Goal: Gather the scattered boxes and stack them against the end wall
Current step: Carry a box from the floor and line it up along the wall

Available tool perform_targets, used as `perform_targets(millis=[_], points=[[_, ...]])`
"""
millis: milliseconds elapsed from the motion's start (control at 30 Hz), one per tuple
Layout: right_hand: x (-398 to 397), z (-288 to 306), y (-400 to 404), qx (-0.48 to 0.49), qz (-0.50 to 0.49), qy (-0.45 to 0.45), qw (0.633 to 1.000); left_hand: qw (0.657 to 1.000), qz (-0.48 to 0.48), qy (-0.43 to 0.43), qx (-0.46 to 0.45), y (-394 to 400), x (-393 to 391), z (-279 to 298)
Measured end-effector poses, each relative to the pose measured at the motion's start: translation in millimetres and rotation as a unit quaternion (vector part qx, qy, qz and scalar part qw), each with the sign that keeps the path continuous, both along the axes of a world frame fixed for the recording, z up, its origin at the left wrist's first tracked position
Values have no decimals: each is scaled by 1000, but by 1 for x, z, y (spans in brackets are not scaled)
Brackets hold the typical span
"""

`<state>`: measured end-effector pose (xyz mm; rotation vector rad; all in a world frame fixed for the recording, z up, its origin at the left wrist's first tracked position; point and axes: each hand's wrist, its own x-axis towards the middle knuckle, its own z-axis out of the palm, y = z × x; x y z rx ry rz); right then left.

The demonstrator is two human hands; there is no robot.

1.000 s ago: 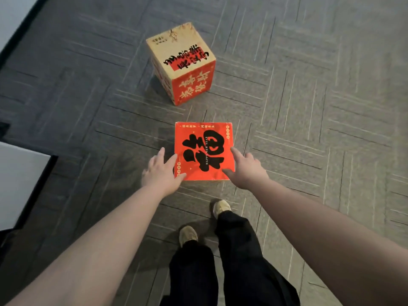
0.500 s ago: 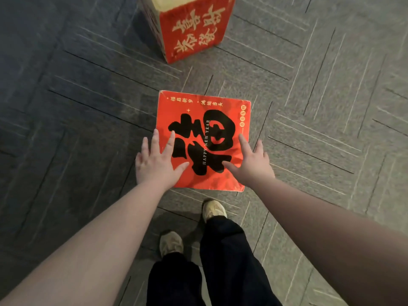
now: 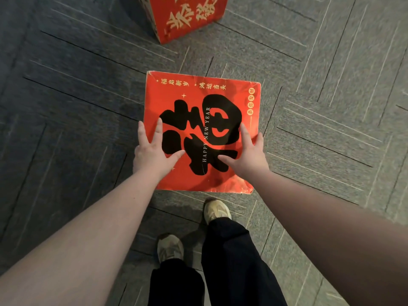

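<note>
A red box (image 3: 198, 93) with a large black character and "HAPPY NEW YEAR" on its top stands on the carpet right in front of me. My left hand (image 3: 152, 151) presses against its left side, thumb lying on the top face. My right hand (image 3: 247, 153) holds the right side the same way, fingers spread over the edge. A second red box (image 3: 187, 16) with gold characters stands on the floor beyond it, cut off by the top of the view.
Grey patterned carpet (image 3: 320, 107) runs all around. My two shoes (image 3: 215, 212) and dark trouser legs are just behind the near box. No wall shows in the view.
I have bent lower and closer, so the near box fills more of the view. Both hands slid from its near corners onto its sides and top. The far box slipped toward the top edge.
</note>
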<state>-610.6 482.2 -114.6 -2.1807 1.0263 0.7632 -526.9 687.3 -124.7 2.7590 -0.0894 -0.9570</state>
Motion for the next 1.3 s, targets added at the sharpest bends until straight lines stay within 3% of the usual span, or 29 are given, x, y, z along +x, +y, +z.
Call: perform_targets(millis=[200, 400, 633, 867, 1067, 1300], points=[[-4, 3, 11, -11, -15, 19, 1000, 1000, 23, 16, 3, 6, -5, 8], [6, 47, 33, -13, 22, 34, 999, 998, 54, 24, 1, 33, -4, 52], [42, 147, 72, -18, 99, -2, 995, 993, 112, -6, -23, 89, 6, 142], [89, 283, 139, -18, 191, -62, 979, 978, 186, -82, -37, 164, 14, 279], [116, 404, 209, -9, 298, -164, 940, 950, 272, -153, -25, 237, -14, 398], [91, 522, 292, 47, 470, -230, 851, 878, 431, -208, 5, 285, -123, 520]])
